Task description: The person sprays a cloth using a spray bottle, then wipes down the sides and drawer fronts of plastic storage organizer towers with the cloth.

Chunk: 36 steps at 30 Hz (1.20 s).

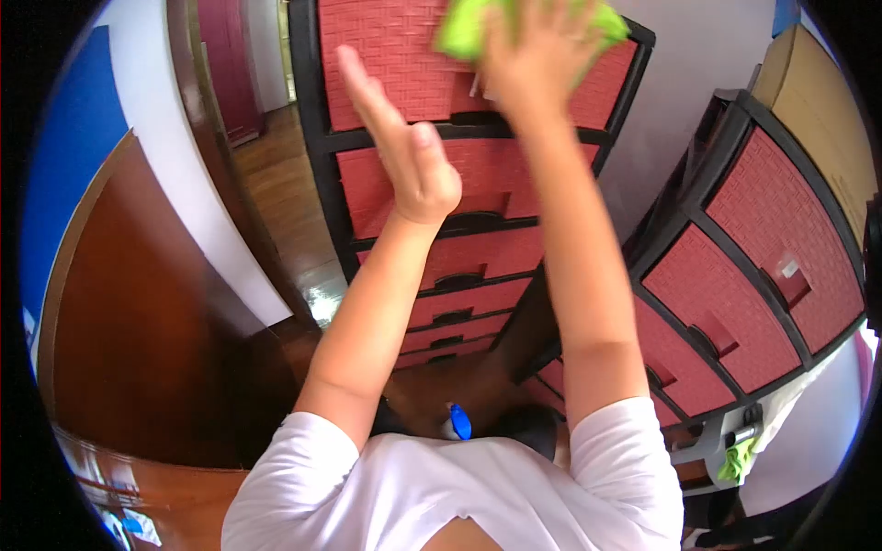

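Observation:
My right hand [533, 69] presses a bright green cloth [462, 32] against the upper part of a drawer unit with red woven-pattern drawer fronts [381, 69] and a black frame. The fingers lie spread over the cloth, slightly blurred by motion. My left hand [413, 170] is raised in front of the same unit, palm turned sideways, fingers stretched and thumb apart, with nothing in it. Whether it touches the drawers I cannot tell. The top edge of the view cuts off part of the cloth.
A second red and black drawer unit [703, 335] stands at the right, with a cardboard box [822, 101] on top. Brown polished wood furniture [138, 321] is at the left, beside a doorway. Low down, near my body, is a blue-topped object [460, 421].

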Available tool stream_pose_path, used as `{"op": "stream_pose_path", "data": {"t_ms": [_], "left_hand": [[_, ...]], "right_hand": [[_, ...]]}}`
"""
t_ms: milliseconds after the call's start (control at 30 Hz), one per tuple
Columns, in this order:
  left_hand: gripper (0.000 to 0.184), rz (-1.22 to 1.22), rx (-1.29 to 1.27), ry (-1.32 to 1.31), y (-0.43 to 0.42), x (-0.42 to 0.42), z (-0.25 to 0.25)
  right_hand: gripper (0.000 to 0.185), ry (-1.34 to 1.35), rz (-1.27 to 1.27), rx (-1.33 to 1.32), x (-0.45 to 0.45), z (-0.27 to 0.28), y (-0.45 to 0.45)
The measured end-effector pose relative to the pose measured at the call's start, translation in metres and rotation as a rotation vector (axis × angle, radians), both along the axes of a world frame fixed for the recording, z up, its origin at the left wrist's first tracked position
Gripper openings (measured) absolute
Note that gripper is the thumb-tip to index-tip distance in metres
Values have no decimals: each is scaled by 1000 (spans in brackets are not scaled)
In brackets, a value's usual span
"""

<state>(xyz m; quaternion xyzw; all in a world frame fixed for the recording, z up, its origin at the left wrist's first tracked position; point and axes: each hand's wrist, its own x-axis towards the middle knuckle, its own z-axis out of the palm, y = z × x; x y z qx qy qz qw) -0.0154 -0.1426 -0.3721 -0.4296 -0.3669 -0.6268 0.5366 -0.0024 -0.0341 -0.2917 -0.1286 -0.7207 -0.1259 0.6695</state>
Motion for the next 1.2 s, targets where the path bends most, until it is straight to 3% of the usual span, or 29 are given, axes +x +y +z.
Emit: {"op": "stream_pose_path", "data": {"t_ms": [100,133,200,367,400,467,533,667,733,833,900,967,1000,1067,1133,1200], "left_hand": [[78,181,26,-55,-39,-6,2],[79,254,48,-137,-52,-10,1],[78,103,102,-312,-71,-10,1],[87,-488,76,-490,-84,-12,-23],[80,-520,71,-467,-84,-12,-30],[73,-160,-27,-532,-78,-15,-60],[64,167,-170,-514,-76,-8,-90],[72,-46,-38,-504,-65,8,-75],[71,9,-74,-524,-72,6,-69],[67,-58,-123,-528,-74,0,-76],[64,34,-132,-528,-77,-8,-82],[60,122,-193,-564,-80,-6,-84],[58,123,-254,-558,-83,-9,-90],[57,142,-244,-512,-78,-13,-98],[64,329,-245,-586,-69,-8,-102],[68,615,-200,-589,-47,-1,-105]], "right_hand": [[76,-176,344,71,-2,-8,-74],[68,-54,434,154,-6,-9,-85],[57,126,649,240,-7,-19,-94],[48,-265,690,368,-3,-113,-100],[48,-324,698,342,0,-142,-97],[48,-395,628,390,-1,-196,-80],[46,-334,632,337,0,-187,-81],[45,-103,611,233,-14,-124,-118],[46,-63,621,217,-21,-120,-127],[45,-219,684,297,-8,-130,-103],[46,-245,591,354,3,-145,-74],[46,-387,376,221,16,-152,-19],[48,-215,326,208,20,-162,18],[59,18,360,-195,29,-177,71],[59,207,354,-409,27,-184,71],[56,155,536,-486,14,-191,25]]}}
